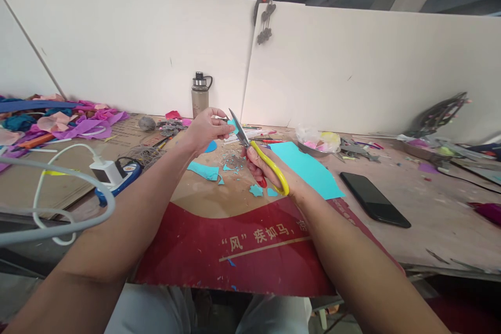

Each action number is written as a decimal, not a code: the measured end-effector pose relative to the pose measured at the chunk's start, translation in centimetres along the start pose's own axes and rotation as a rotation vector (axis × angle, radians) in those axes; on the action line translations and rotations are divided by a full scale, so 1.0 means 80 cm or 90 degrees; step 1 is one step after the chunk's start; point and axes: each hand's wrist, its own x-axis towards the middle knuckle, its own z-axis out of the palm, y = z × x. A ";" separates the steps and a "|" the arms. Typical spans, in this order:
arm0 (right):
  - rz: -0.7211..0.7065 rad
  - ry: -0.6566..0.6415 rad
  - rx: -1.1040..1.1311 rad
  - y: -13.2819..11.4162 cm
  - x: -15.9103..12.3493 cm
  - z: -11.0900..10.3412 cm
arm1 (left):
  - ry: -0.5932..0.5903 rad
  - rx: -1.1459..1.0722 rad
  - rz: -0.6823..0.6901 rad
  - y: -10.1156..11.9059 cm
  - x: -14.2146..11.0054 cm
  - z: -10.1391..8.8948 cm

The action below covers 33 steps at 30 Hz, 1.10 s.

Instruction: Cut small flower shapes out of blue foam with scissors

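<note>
Tall white panels (136, 57) stand upright along the far side of a dusty pinkish-brown worktable (430, 229), beyond the fingers of both hands. Nearer than the fingers lies a dark red cardboard sheet with gold Chinese lettering (250, 271), its near edge above the person's pale trousers (152, 310).

The left hand (209, 129) pinches a small turquoise paper piece (234, 125) between thumb and fingers. The right hand (260, 162), its fingers curled round the handles, grips metal scissors with yellow and red handles (269, 159); their blades point up and away, beside the paper piece, and whether they touch it cannot be told.

Just below the right fingers lie a turquoise paper flower shape (256, 190) and, beside it, a small turquoise scrap (272, 192). Below the left fingers rests a curved turquoise paper strip (205, 171). Right of the right hand are a large turquoise paper sheet (307, 169) and, farther out, a black smartphone (373, 199). Just beyond the left fingers stands a greyish-brown bottle with a black lid (199, 100).
</note>
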 end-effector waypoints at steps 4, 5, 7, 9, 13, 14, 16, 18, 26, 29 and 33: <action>0.000 0.002 -0.005 -0.001 0.000 0.000 | -0.002 0.015 0.002 0.002 0.000 0.000; 0.002 0.002 -0.005 -0.001 0.000 0.001 | -0.002 0.016 0.003 0.002 0.000 0.000; 0.005 0.001 0.000 0.001 0.000 0.000 | -0.002 0.016 0.002 0.002 -0.001 0.001; 0.004 0.002 0.006 0.003 0.001 0.000 | 0.000 0.013 0.000 0.002 -0.002 0.002; -0.001 0.009 0.009 0.004 0.001 0.000 | 0.002 0.001 0.004 0.003 -0.004 0.003; 0.000 0.010 0.009 0.003 0.001 0.001 | 0.001 -0.001 0.003 0.004 -0.004 0.004; 0.000 0.013 0.013 0.002 0.000 0.001 | -0.001 -0.003 -0.002 0.005 -0.005 0.005; -0.002 0.017 0.021 0.000 -0.001 0.002 | -0.002 -0.005 -0.004 0.005 -0.005 0.005; 0.010 0.021 0.036 0.002 0.001 0.002 | -0.002 -0.019 -0.006 0.006 -0.006 0.008; 0.000 0.027 0.047 0.006 0.003 0.002 | 0.001 -0.034 -0.011 0.004 -0.006 0.009; -0.004 0.031 0.063 0.010 0.004 0.002 | -0.002 -0.049 -0.022 0.001 -0.004 0.010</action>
